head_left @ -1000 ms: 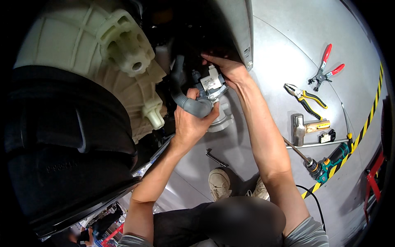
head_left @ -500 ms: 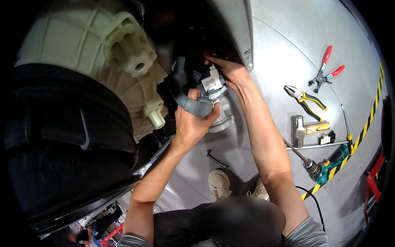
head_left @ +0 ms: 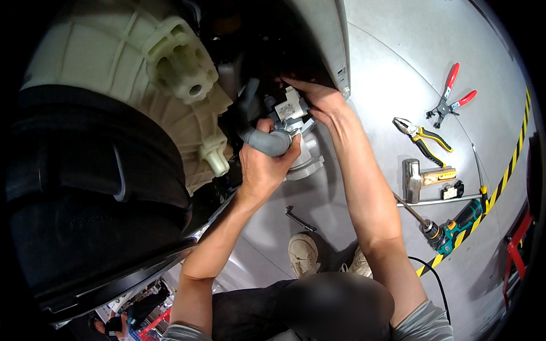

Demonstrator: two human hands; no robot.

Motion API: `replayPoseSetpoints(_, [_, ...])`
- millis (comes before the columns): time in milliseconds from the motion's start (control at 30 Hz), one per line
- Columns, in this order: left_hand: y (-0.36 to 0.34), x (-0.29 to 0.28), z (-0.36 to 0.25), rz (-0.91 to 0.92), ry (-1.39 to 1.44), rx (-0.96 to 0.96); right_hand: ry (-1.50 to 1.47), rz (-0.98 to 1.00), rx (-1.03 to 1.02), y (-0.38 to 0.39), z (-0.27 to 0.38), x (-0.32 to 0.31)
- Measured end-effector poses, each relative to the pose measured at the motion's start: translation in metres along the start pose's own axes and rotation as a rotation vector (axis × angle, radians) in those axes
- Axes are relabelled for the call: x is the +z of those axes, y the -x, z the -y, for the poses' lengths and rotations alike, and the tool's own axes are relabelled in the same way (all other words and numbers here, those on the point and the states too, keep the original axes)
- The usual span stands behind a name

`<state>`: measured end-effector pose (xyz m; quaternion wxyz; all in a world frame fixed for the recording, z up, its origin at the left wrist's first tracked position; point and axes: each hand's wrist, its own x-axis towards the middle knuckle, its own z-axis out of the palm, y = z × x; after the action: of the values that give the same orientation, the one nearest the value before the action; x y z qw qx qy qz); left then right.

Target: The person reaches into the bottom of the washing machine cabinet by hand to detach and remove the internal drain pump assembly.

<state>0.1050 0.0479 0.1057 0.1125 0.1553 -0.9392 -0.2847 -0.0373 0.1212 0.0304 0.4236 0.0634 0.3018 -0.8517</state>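
My left hand [head_left: 257, 170] is closed around a bent grey corrugated hose [head_left: 264, 140] at the pump assembly [head_left: 305, 158], thumb on its right side. The assembly has a white labelled top block [head_left: 287, 108], metal fittings and a pale round lower housing. At its upper right, my right hand [head_left: 327, 102] grips beside that block, with the forward fingers reaching into the dark recess and partly hidden. To the left are the machine's cream ribbed tub [head_left: 102, 62] and a broad black rounded section [head_left: 85, 182]. A pale side panel [head_left: 334, 40] rises behind my right hand.
On the grey floor at right lie clamp pliers [head_left: 462, 99], combination pliers [head_left: 432, 148], a hammer [head_left: 412, 179], a drill [head_left: 455, 227] and striped tape [head_left: 512, 162]. A small tool [head_left: 298, 219] lies near my shoes. Another person [head_left: 114, 327] shows at lower left.
The pump assembly and hose have shifted slightly upward and left, with the white block tilting a little. My left hand has moved slightly with them.
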Motion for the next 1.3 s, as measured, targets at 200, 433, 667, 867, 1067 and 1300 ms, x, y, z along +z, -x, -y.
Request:
replayPoseSetpoints(200, [0.000,-0.002,0.000,-0.004,-0.024,0.007,-0.073,0.018,0.093,0.000,0.003,-0.005])
replayPoseSetpoints(433, [0.000,-0.005,0.004,-0.024,0.073,-0.042,-0.117,0.038,0.154,-0.001,0.003,-0.003])
replayPoseSetpoints(667, [0.003,-0.002,0.010,-0.118,0.062,0.049,0.926,-0.512,-0.290,-0.044,-0.036,-0.029])
replayPoseSetpoints(867, [0.014,-0.003,0.022,-0.145,0.113,0.038,1.030,-0.239,-0.362,-0.048,-0.023,-0.028])
replayPoseSetpoints(1067, [0.011,0.000,0.022,-0.139,0.256,-0.011,1.304,-0.118,-0.641,-0.042,-0.010,-0.014])
replayPoseSetpoints(1300, [0.012,0.001,0.021,-0.120,0.109,0.053,1.132,-0.231,-0.385,-0.052,-0.026,-0.030])
